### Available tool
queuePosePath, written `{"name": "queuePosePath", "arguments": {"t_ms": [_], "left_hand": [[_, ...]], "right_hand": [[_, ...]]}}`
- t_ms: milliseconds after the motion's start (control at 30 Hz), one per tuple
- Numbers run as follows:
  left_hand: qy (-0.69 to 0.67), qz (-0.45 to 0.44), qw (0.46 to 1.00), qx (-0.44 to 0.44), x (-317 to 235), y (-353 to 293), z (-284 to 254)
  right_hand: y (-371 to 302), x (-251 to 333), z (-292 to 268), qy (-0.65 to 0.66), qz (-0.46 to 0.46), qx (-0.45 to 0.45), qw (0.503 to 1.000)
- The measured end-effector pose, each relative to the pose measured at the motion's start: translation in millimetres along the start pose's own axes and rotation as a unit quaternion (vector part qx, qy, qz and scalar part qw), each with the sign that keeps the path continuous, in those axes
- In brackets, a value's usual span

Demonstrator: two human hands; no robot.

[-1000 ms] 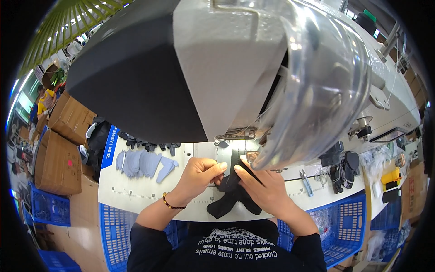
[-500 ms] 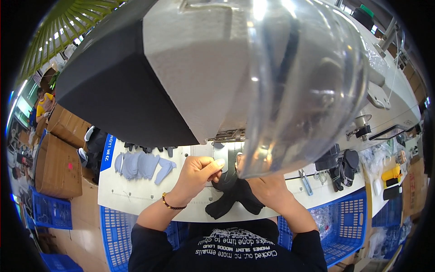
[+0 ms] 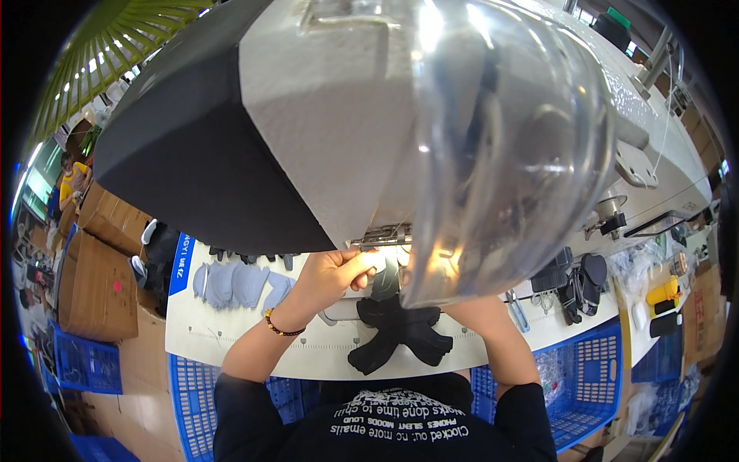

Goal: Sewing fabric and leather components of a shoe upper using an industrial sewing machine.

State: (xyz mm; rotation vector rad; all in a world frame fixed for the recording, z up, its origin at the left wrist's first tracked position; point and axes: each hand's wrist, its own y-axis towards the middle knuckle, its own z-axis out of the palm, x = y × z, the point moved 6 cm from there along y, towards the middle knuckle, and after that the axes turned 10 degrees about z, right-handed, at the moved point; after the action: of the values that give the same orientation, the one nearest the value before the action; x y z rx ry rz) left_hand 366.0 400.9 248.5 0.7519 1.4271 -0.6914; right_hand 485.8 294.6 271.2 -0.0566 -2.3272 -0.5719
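Observation:
A large white sewing machine (image 3: 323, 138) with a clear plastic shield (image 3: 508, 169) fills the upper middle. Just under its head, my left hand (image 3: 331, 279) has thumb and finger pinched at the edge of a dark fabric piece (image 3: 386, 283). On that piece's other side is my right hand (image 3: 469, 306); its fingers lie behind the shield, blurred by glare, so their grip is hidden. Black fabric pieces (image 3: 400, 335) lie spread in a crossed shape between my forearms, near the table's front edge.
Grey-blue fabric pieces (image 3: 235, 285) lie in a row at left on the white table (image 3: 231, 339). Blue-handled snips (image 3: 517, 312) and black items (image 3: 591, 277) are at right. Blue baskets (image 3: 589, 385) stand below the front edge. Cardboard boxes (image 3: 96, 285) and another person (image 3: 75, 181) are far left.
Both hands have moved farther from me, toward the machine head, with the dark fabric piece. A bright light now falls on the right fingers. More of the black fabric pieces shows.

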Motion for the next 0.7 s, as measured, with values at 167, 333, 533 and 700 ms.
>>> {"name": "queuePosePath", "arguments": {"t_ms": [167, 333, 533, 700], "left_hand": [[-0.005, -0.033, 0.999, 0.036, -2, -1, -3], [-0.015, -0.044, 0.994, 0.096, -3, 0, -2], [0.041, -0.014, 0.997, 0.07, 4, 3, -6], [0.035, -0.001, 0.998, 0.053, 6, 2, -7]], "right_hand": [[5, 15, -17, 0.037, -0.012, -0.001, 0.999], [6, 23, -17, -0.07, -0.059, -0.001, 0.996], [-3, 29, -7, -0.157, -0.105, -0.002, 0.982], [-12, 35, -4, -0.271, -0.138, -0.025, 0.952]]}}
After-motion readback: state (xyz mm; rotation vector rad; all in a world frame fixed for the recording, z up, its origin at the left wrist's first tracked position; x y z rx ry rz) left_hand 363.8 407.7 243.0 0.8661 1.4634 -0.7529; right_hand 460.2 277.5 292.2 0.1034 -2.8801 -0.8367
